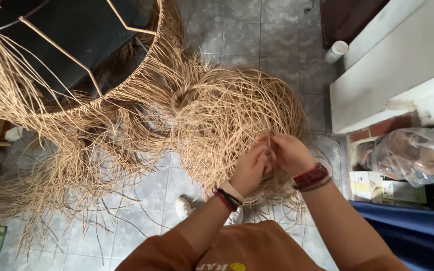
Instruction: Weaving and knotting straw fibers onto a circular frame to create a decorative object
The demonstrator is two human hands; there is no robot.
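A big tangled mass of tan rattan strands [227, 115] hangs from a round metal frame [76, 65] at the upper left and spreads down to the tiled floor. My left hand [252, 168] and my right hand [290, 153] meet at the lower right edge of the mass, fingers pinched together on thin rattan strands. Both wrists wear bands; my sleeves are orange-brown. Which strands each hand holds is hidden by the fingers.
Grey tiled floor [257, 35] below. A white cylindrical container [336, 51] stands by a white ledge [393, 75] at the right. A clear plastic bag [413, 155], small boxes [372, 185] and blue cloth [413, 226] sit at the right. Loose strands trail over the floor at the left.
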